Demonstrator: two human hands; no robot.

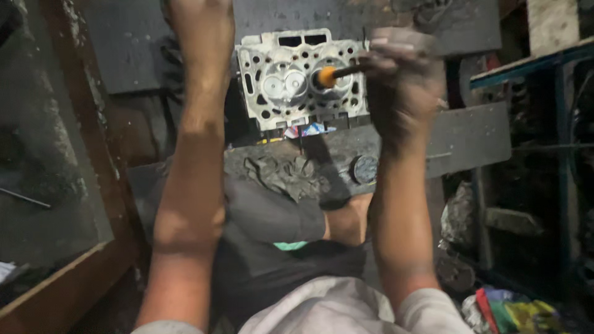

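A grey metal cylinder head (301, 77) with round valve seats and several bolt holes lies in front of me. My right hand (402, 86), blurred and grimy, is closed around a dark stick tool (345, 71) whose orange tip (324, 77) rests on a valve seat at the right of the head. My left hand (201, 28) reaches up along the head's left side; its fingers run out of the top of the view, so its grip is hidden.
A dirty rag (278, 173) and a round dark can lid (365, 168) lie below the head. A wooden bench edge (68, 272) runs at left. A blue metal rack (557, 124) stands at right, with coloured cloth (513, 309) on the floor.
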